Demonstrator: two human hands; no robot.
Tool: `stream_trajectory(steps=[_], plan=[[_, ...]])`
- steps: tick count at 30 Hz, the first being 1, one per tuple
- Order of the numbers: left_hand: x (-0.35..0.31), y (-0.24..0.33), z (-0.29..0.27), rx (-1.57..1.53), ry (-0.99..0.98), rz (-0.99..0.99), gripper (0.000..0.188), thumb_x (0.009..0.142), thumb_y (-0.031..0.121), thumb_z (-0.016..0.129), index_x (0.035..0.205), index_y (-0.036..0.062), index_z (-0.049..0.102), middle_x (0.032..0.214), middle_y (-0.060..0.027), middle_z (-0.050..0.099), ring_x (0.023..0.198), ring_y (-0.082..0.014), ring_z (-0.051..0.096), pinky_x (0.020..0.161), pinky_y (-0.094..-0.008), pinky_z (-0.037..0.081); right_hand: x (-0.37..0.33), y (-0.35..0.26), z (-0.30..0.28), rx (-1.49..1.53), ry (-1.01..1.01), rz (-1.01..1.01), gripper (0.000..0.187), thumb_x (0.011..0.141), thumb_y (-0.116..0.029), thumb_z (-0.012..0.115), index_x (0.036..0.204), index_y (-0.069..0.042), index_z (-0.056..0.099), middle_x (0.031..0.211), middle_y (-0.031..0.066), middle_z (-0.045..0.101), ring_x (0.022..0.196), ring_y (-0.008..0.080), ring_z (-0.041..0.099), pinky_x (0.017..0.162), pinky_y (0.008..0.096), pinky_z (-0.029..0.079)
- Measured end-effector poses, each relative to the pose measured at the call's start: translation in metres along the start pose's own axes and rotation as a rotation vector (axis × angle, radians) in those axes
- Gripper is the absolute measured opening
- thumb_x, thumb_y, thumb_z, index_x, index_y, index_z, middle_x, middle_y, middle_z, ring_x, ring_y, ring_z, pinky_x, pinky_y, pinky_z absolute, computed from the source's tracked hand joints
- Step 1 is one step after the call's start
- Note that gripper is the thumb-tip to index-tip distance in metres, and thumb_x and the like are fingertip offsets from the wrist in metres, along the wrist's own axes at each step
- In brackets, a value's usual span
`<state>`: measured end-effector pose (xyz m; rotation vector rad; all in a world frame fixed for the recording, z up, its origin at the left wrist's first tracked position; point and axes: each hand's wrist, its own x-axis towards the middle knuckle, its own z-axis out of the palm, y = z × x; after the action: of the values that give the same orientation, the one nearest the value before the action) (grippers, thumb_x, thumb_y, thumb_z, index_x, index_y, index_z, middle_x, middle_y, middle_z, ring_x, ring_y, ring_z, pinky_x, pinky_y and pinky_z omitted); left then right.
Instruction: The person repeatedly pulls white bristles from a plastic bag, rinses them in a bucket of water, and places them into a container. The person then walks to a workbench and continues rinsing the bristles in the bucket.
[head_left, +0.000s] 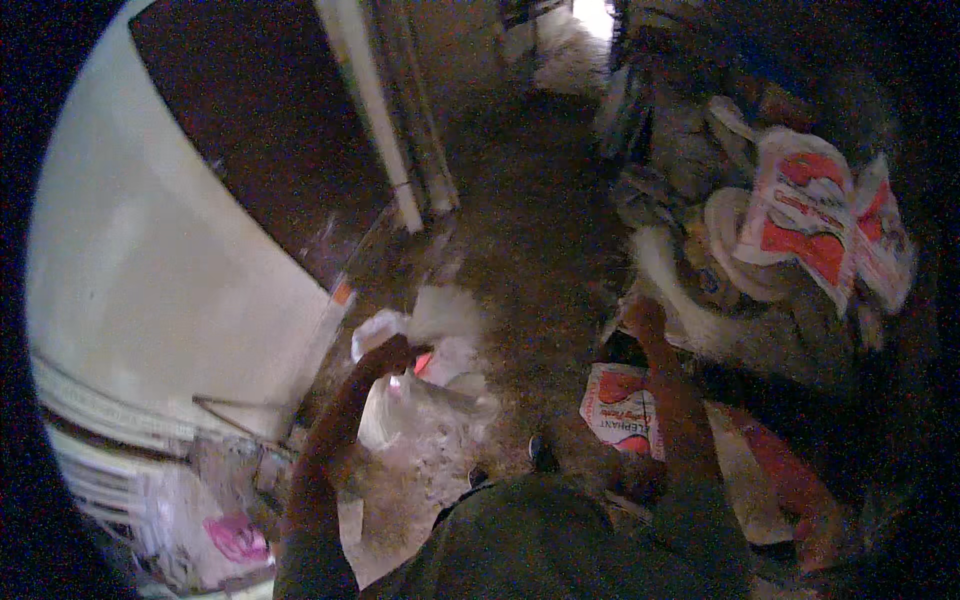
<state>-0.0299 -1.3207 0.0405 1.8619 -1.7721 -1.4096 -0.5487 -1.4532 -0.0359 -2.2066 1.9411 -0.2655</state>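
Observation:
My left hand (393, 356) is closed on a white plastic bag (380, 412), which spreads above and below the fingers over the floor at left of centre. A small red-orange patch (422, 363) shows beside the fingertips. To the right, my right hand (645, 318) is curled like a fist near the edge of a pile of sacks. Dimness and blur hide what it holds, if anything. Below that forearm lies a white bag with red print (618, 408), partly covered by the arm.
Crumpled white-and-red sacks (800, 215) and pale cloths are heaped at the right. A white wall (140, 220) and a dark doorway (270, 120) with a pale frame stand at the left. Pink and white items (238, 538) lie lower left. The brown floor (520, 220) runs toward a bright opening.

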Motion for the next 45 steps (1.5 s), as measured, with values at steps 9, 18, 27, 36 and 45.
stream_trajectory(steps=[9,18,27,36,45], plan=[[0.017,-0.054,0.046,0.440,0.360,-0.040,0.072,0.078,0.063,0.070,0.098,-0.0050,0.060,0.095,-0.0244,0.067,0.090,-0.0400,0.066,0.080,-0.0468,0.052,-0.038,-0.213,-0.106,0.506,-0.149,-0.193,0.046,0.087,-0.049,0.063,0.105,-0.007,0.069,0.096,0.0142,0.072,0.089,0.0341,0.068,0.081,0.0435,0.053],[-0.009,-0.035,0.074,0.551,0.541,-0.028,0.061,0.088,0.053,0.063,0.107,-0.0045,0.056,0.092,-0.0221,0.067,0.086,-0.0366,0.068,0.071,-0.0468,0.056,-0.037,-0.323,-0.042,-0.071,-0.118,-0.479,0.033,0.084,-0.038,0.064,0.094,-0.007,0.071,0.091,0.0136,0.071,0.083,0.0337,0.069,0.077,0.0456,0.054],[-0.027,-0.154,0.067,0.676,0.596,-0.026,0.054,0.085,0.051,0.068,0.101,0.0012,0.054,0.085,-0.0205,0.067,0.075,-0.0407,0.068,0.064,-0.0486,0.055,0.036,-0.243,-0.044,-0.070,-0.063,-0.371,0.027,0.082,-0.034,0.063,0.089,-0.010,0.072,0.090,0.0118,0.071,0.080,0.0340,0.069,0.074,0.0470,0.055],[-0.014,-0.140,0.085,0.506,0.658,0.085,0.054,0.084,0.049,0.068,0.102,0.0008,0.052,0.087,-0.0204,0.067,0.078,-0.0397,0.068,0.066,-0.0487,0.055,-0.049,-0.333,0.036,-0.059,-0.102,-0.822,0.024,0.075,-0.029,0.064,0.087,-0.009,0.073,0.087,0.0134,0.070,0.075,0.0369,0.067,0.070,0.0497,0.055],[-0.041,-0.096,0.087,0.494,0.606,0.030,0.054,0.088,0.048,0.065,0.105,-0.0019,0.054,0.092,-0.0221,0.068,0.085,-0.0401,0.068,0.072,-0.0482,0.055,0.022,-0.277,0.073,-0.137,0.024,-0.384,0.022,0.074,-0.028,0.066,0.080,-0.008,0.073,0.086,0.0145,0.070,0.079,0.0379,0.067,0.071,0.0515,0.053]])
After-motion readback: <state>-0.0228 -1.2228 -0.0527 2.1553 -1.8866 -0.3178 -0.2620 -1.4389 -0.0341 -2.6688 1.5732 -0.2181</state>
